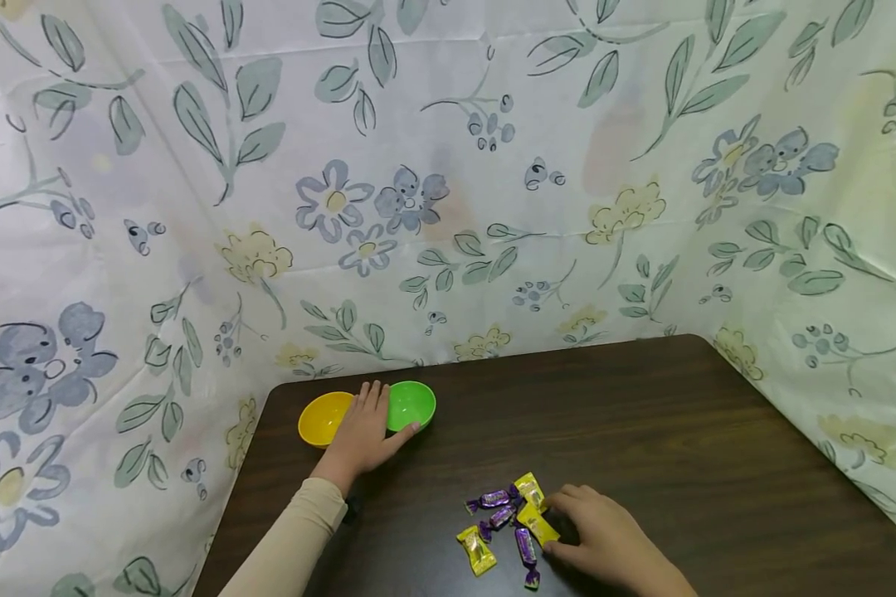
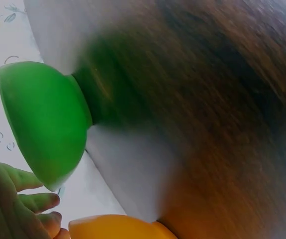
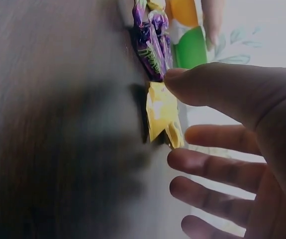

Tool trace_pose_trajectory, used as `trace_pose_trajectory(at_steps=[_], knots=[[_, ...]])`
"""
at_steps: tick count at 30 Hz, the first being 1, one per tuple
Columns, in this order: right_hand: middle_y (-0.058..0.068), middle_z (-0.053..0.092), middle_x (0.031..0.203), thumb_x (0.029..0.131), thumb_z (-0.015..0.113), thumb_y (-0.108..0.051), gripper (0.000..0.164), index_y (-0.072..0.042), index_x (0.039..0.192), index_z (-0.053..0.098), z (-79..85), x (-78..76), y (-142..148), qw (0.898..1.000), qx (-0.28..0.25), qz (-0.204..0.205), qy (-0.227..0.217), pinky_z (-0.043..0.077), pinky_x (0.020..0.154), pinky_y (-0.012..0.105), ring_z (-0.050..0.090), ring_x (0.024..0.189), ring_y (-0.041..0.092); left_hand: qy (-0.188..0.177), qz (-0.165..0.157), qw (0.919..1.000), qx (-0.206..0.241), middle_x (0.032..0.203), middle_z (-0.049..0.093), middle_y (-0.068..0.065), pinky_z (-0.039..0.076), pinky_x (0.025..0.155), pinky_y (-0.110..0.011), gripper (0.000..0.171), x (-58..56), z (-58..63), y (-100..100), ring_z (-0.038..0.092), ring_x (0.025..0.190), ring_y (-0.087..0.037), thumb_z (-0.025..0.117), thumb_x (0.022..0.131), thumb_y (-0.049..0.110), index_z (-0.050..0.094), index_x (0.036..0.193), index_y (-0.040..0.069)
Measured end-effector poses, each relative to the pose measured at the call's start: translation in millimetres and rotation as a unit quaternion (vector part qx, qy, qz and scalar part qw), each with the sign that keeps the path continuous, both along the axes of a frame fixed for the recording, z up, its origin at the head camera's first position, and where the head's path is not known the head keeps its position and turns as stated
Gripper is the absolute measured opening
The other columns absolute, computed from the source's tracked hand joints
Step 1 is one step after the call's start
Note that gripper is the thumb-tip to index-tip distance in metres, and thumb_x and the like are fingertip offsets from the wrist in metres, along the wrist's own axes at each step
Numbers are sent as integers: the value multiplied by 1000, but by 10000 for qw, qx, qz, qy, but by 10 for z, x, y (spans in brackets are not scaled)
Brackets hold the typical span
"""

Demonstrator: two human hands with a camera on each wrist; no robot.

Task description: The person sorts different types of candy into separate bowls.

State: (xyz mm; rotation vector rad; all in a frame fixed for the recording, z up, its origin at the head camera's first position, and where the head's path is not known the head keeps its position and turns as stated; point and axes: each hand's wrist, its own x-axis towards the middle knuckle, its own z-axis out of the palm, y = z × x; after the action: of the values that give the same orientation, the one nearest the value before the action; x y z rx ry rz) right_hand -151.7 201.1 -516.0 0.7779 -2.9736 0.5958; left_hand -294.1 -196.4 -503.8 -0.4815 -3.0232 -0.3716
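On the table's left side stand a yellow bowl (image 1: 327,419) and a green bowl (image 1: 412,406), side by side. My left hand (image 1: 362,431) lies over the place where they meet, its fingers stretched out and its thumb by the green bowl's near rim. In the left wrist view the fingertips are close to the rims; whether they press on them is unclear. Yellow-wrapped candies (image 1: 477,550) and purple-wrapped candies (image 1: 526,547) lie in a loose group near the front. Beside the yellow candy (image 3: 161,109) at its right edge is my right hand (image 1: 601,535), thumb and fingers apart, nothing pinched.
A dark brown wooden table (image 1: 605,414) carries everything. White floral cloth (image 1: 478,207) hangs behind it and along both sides, close to the table's edges.
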Motion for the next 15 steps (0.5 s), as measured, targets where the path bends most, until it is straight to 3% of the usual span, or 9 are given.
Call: trace_pose_trajectory(at_steps=[10, 15], knots=[[-17, 67, 101, 83, 88, -48, 36, -25, 108, 76, -22, -20, -60, 9998, 187, 14, 87, 58, 73, 34, 62, 91, 6, -70, 36, 10000, 5, 173, 25, -27, 21, 133, -57, 110, -45, 4, 0, 20, 164, -44, 40, 100, 80, 26, 165, -7], [-17, 66, 99, 81, 89, -38, 31, -24, 106, 76, -26, -30, -87, 9996, 239, 38, 123, 56, 70, 32, 59, 87, 5, -115, 25, 9999, -89, 173, 25, -27, 21, 133, -57, 110, -54, -16, 3, 20, 164, -43, 41, 100, 80, 26, 165, -7]])
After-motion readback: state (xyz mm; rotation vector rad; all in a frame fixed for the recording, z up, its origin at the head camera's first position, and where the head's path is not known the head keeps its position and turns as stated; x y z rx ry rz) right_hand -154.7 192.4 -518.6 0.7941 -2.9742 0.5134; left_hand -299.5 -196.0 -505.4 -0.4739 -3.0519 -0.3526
